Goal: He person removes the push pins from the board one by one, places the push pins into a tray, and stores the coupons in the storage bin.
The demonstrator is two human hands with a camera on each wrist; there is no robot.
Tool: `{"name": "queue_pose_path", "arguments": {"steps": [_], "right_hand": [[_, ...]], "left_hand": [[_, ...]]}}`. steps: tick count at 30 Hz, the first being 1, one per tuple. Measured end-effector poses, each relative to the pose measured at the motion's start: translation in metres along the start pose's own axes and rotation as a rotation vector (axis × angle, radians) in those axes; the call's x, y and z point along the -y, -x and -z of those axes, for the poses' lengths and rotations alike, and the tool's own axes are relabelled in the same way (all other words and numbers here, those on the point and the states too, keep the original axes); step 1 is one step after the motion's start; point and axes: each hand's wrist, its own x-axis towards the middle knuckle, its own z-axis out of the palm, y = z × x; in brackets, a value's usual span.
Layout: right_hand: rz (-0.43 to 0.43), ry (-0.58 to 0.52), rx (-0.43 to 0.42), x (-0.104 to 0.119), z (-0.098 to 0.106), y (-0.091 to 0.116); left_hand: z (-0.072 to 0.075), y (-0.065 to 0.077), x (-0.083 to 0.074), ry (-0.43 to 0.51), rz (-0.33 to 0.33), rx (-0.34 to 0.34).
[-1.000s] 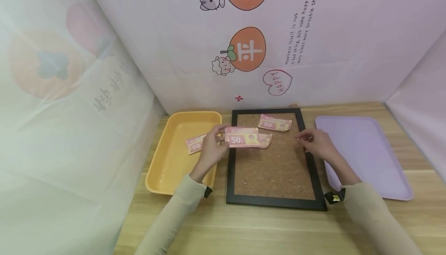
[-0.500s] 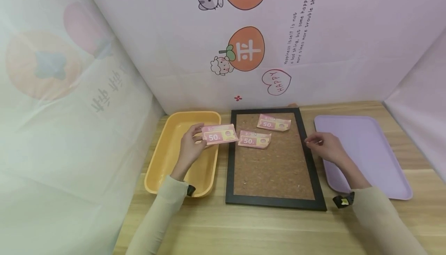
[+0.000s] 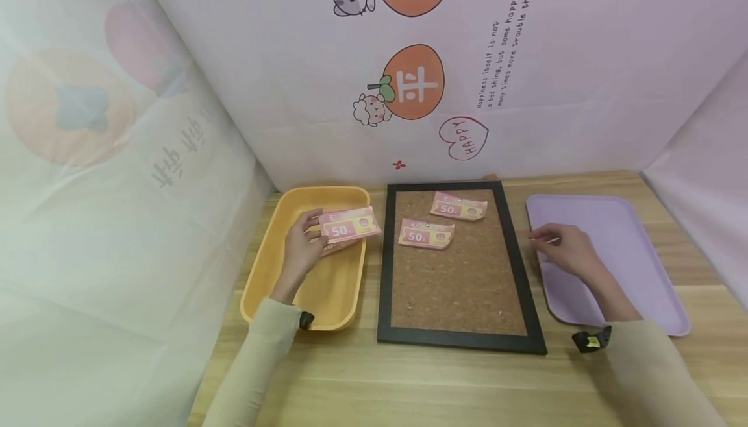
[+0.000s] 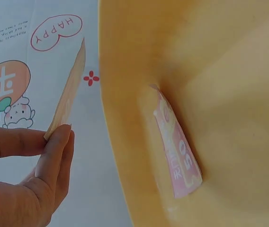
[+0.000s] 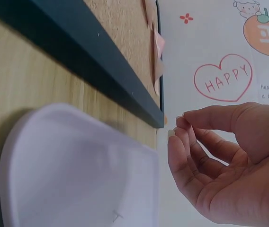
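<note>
My left hand [image 3: 304, 245] pinches the left end of a pink and yellow paper coupon [image 3: 349, 226] marked 50, above the yellow tray [image 3: 250, 291]. Another coupon [image 4: 177, 146] lies inside that tray, partly hidden in the head view. On the framed cork board [image 3: 461, 284], two more coupons lie apart: an upper coupon [image 3: 459, 206] and a lower coupon [image 3: 426, 235], each with a tiny pin at its top edge. My right hand [image 3: 563, 245] is over the left edge of the purple tray [image 3: 613, 258], thumb and fingertips pinching what looks like a tiny pushpin, mostly hidden.
A small clear pushpin [image 5: 117, 216] lies in the purple tray. Other tiny pins are stuck in the cork near its lower corners. A printed white cloth [image 3: 304, 89] hangs behind the wooden table [image 3: 444, 381] and down both sides.
My left hand has carried its coupon left, off the cork board and over the yellow tray. The right hand has moved right, from the board to the purple tray.
</note>
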Motion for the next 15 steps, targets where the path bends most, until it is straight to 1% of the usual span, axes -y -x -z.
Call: {"name": "queue_pose_path", "arguments": {"steps": [4,8,15], "right_hand": [[-0.018,0.008,0.011,-0.008,0.005,0.001],[-0.035,0.014,0.012,-0.014,0.009,0.003],[-0.06,0.018,0.012,-0.022,0.016,0.007]], "left_hand": [[0.008,-0.001,0.001,-0.004,0.011,0.001],[0.014,-0.005,0.002,-0.013,0.009,-0.007],[0.021,-0.014,0.011,-0.089,0.011,-0.044]]}}
